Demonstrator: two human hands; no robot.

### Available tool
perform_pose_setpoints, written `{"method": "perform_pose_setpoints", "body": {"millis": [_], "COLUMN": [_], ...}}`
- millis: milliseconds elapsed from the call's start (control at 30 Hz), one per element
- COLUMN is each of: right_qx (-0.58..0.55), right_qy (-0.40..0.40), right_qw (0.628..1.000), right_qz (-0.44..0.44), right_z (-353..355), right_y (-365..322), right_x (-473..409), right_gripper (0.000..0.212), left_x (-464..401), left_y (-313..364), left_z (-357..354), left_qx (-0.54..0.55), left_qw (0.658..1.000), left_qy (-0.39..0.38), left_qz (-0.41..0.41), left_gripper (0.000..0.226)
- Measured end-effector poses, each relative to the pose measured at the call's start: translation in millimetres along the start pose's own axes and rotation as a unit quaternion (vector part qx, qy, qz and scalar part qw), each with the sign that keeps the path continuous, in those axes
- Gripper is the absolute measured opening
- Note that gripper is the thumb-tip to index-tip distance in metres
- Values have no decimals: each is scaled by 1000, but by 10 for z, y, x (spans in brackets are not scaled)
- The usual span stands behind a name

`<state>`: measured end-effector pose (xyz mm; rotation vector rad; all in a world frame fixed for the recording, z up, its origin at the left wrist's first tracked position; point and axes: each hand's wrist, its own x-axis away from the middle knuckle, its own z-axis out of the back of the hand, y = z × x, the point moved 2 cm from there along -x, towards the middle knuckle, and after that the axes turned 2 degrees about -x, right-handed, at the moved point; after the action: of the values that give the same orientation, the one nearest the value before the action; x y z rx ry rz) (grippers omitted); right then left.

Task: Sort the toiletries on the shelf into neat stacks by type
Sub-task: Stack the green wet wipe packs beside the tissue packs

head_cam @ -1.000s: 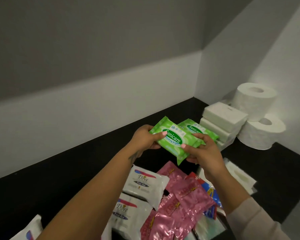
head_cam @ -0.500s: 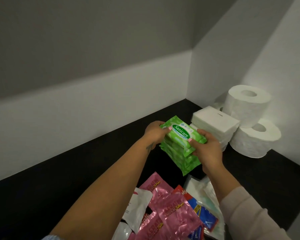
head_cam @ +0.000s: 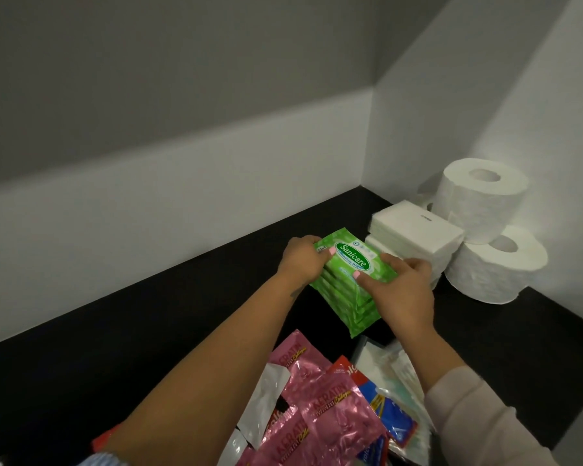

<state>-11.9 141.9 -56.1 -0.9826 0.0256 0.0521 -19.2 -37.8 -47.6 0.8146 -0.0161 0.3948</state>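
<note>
Green packs (head_cam: pixel 347 280) lowered, both hands gripping.

one view only, head-mounted, wide-angle. it looks forward and down from above the person's forearms onto a black shelf (head_cam: pixel 169 331), close in, facing the rear right corner where two walls meet. both forearms enter from the bottom edge. no second view shares the scene.

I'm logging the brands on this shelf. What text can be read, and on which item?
"Sanicare": top green wipes pack; smaller script beneath is blurred.
"KERATIN" with "Collagen": pink sachets.
Red and blue packet: partial letters only.
White tissue pack: tiny mark, unreadable.
</note>
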Motion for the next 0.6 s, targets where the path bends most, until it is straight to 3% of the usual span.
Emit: {"method": "perform_pose_setpoints", "body": {"millis": [100,300,600], "right_qx": [45,28,-64], "right_qy": [7,62,-14], "right_qw": [999,993,991], "right_qz": [16,99,117], "right_z": [44,81,-359], "right_y": [-63,-271,-709], "right_x": [39,321,1394], "right_gripper": [67,55,49], "left_x": [72,433,1704], "left_y": [10,-105,-708], "left_z": [40,320,1193], "left_qx": [-28,3,34], "left_qw": [998,995,992], "left_qy": [47,93,91], "left_qz": [13,-33,-75], "left_gripper": [61,47,27]}}
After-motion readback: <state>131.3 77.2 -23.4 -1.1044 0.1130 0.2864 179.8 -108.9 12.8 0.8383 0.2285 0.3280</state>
